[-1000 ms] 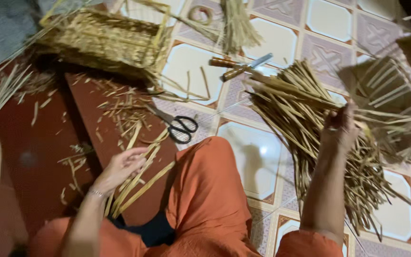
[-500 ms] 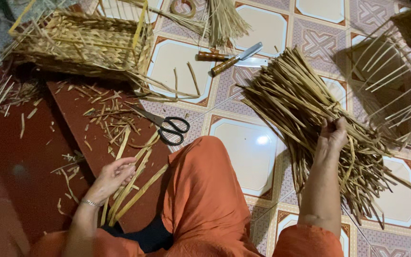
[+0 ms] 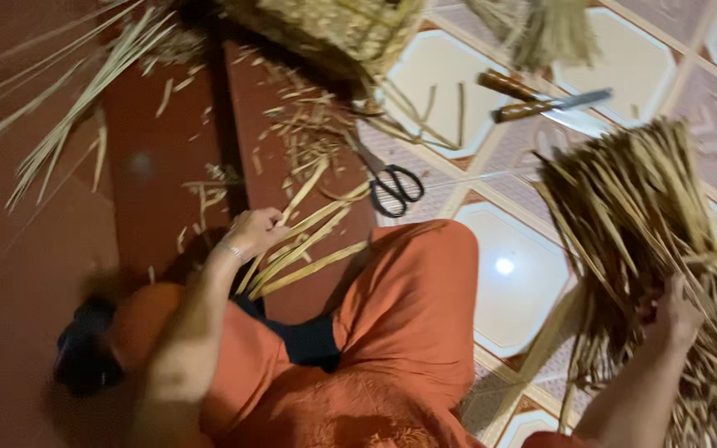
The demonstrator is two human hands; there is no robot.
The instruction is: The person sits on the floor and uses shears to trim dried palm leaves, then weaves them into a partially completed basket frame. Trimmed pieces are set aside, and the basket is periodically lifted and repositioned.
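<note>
Head view, one moment. Left hand (image 3: 255, 235): fingers curled shut around the near ends of a small bunch of flat pale-yellow straw strips (image 3: 309, 236); the strips lie on the floor and fan out from the hand, long axis running up and to the right toward the black-handled scissors (image 3: 393, 187). Right hand (image 3: 674, 319): pressed into the lower part of a large loose bundle of tan dried straw stalks (image 3: 641, 224); how far the fingers close cannot be told, as the stalks hide them. The bundle's long axis runs from just above the right hand down past it, the stalks splaying at both ends. Between the hands: the person's bent knee in orange cloth (image 3: 408, 315). Beyond the left hand: short straw offcuts (image 3: 292, 124) scattered over a dark red floor (image 3: 51, 274), with long loose stalks (image 3: 76, 108) farther off to its left. Beyond the scissors: a woven straw basket (image 3: 334, 29), partly out of frame. Above the right hand's bundle: two knives with brown wooden handles (image 3: 533, 99), side by side on a patterned white and pink tiled floor (image 3: 512, 282). The red floor meets the tiles along a line near the scissors. The picture is blurred.
</note>
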